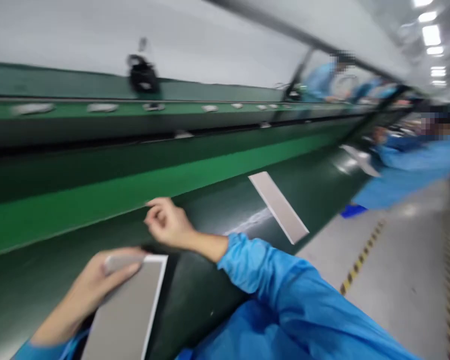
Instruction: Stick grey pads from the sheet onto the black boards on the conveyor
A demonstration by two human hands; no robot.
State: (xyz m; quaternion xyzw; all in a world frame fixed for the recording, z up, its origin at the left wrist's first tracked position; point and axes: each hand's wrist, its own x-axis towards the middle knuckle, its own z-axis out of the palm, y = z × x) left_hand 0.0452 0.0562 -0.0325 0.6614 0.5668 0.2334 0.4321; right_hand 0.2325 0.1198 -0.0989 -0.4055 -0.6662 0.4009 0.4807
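While the dark green bench [315, 185] slants from lower left to upper right of the frame, a blue-clad co-worker [416, 170] is at the right edge; grey panel [125, 315] with white edge is lower left, left hand [93, 277] clamped on its upper end; second panel [279, 207] lies on the bench right of centre, apart from both hands; right hand [168, 222] near centre, fingers curled, blurred, can't tell if tips meet; light rounded piece [120, 262] sits between left thumb and fingers
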